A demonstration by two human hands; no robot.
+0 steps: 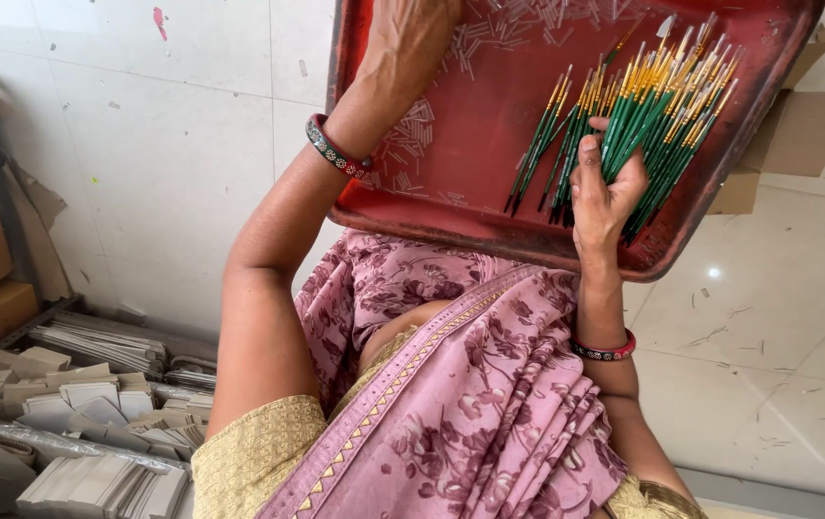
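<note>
brushes (658,106): green bunch in red tray (489,125) on lap, tray tilted | right hand (605,187): grip closed around part of bunch | left hand (411,43): on tray, grip state cannot tell | risk: tilt may let loose brushes + small clear tubes (412,125) slide off to floor (778,317)

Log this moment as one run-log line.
left hand: resting in red tray among clear tubes | right hand: gripping green-handled paintbrushes | tray on lap
</note>
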